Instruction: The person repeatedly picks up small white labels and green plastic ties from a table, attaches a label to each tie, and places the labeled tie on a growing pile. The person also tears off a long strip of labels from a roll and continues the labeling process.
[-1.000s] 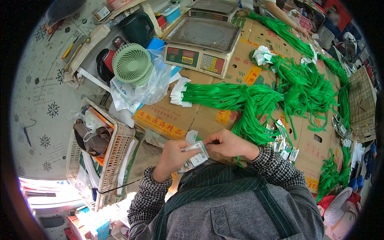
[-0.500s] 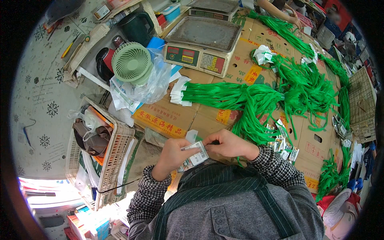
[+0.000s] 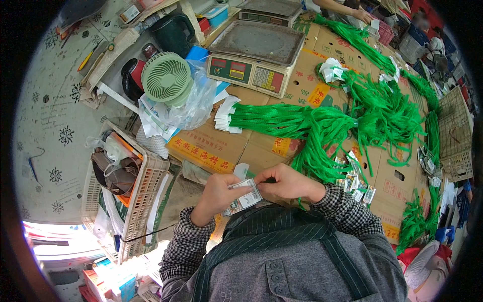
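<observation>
My left hand is closed around a small stack of white printed labels, its thumb lying across the top one. Close beside the stack's upper right corner, my right hand has thumb and forefinger pinched together; whatever may be between them is hidden. Beyond my hands, a bundle of green mesh strips stretches over the cardboard, with white tags at its left end. More labels hang at the lower end of green mesh to the right of my right hand.
Flattened cardboard covers the table. At the back stands a weighing scale, with a green fan and plastic bag to its left. A plastic crate is at left. Another person's hand works at the far right.
My hands and the labels have hardly moved. At the far right, the other person's hand has shifted slightly up and left.
</observation>
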Available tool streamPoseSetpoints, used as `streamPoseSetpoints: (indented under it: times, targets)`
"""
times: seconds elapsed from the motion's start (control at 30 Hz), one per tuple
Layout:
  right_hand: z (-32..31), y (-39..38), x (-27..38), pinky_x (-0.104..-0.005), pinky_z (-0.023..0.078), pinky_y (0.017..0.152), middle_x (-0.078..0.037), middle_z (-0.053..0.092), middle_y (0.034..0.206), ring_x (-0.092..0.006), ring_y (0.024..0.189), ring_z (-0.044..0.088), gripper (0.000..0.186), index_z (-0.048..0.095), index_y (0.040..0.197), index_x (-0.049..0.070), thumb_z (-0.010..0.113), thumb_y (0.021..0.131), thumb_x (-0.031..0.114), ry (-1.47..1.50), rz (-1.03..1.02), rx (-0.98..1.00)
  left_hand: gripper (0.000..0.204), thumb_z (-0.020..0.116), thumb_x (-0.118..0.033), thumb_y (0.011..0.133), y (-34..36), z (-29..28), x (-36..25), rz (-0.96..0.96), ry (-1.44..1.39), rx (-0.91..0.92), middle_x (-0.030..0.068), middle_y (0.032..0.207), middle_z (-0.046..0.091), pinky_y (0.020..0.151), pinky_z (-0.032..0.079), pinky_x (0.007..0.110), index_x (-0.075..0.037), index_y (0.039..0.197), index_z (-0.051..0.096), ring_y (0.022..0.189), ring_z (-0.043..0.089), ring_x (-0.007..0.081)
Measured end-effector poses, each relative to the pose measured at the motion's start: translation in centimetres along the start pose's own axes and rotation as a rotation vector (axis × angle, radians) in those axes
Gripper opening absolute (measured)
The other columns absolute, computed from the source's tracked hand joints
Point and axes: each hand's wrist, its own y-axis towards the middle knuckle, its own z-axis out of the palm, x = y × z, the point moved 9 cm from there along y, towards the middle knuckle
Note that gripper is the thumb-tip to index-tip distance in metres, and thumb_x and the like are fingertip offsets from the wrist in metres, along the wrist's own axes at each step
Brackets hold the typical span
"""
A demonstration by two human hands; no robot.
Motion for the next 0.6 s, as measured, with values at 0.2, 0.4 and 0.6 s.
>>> streamPoseSetpoints:
  times: [0.2, 0.4, 0.6]
  targets:
    - [0.7, 0.2, -1.0, -0.0221, 0.046, 0.072, -0.003, 0.066, 0.086, -0.0066, 0.079, 0.056, 0.019, 0.065, 0.098, -0.001, 0.064, 0.081, 0.006, 0.139, 0.116, 0.052, 0.022, 0.071, -0.016, 0.077, 0.1, 0.0, 0.4, 0.025, -0.004, -0.018, 0.0077, 0.065, 0.064, 0.051, 0.045, 0.023, 0.005, 0.081, 0.066, 0.059, 0.058, 0.0076]
    - [-4.0, -1.0, -5.0, -0.0212, 0.047, 0.07, -0.002, 0.065, 0.085, -0.0071, 0.078, 0.059, 0.013, 0.065, 0.092, -0.001, 0.067, 0.08, 0.005, 0.502, 0.267, -0.041, 0.02, 0.064, -0.015, 0.081, -2.4, -5.3, 5.8, -0.111, -0.14, -0.186, 0.0044, 0.065, 0.063, 0.052, 0.043, 0.023, 0.005, 0.081, 0.064, 0.057, 0.056, 0.0074]
    - [-5.4, -1.1, -0.1, -0.0214, 0.047, 0.07, -0.002, 0.064, 0.087, -0.0067, 0.079, 0.058, 0.014, 0.064, 0.092, -0.002, 0.068, 0.08, 0.003, 0.266, 0.039, -0.338, 0.024, 0.056, -0.017, 0.088, -4.8, -5.9, 7.3, -0.036, -0.507, -0.197, 0.0018, 0.062, 0.061, 0.048, 0.04, 0.023, 0.004, 0.08, 0.065, 0.052, 0.05, 0.0063]
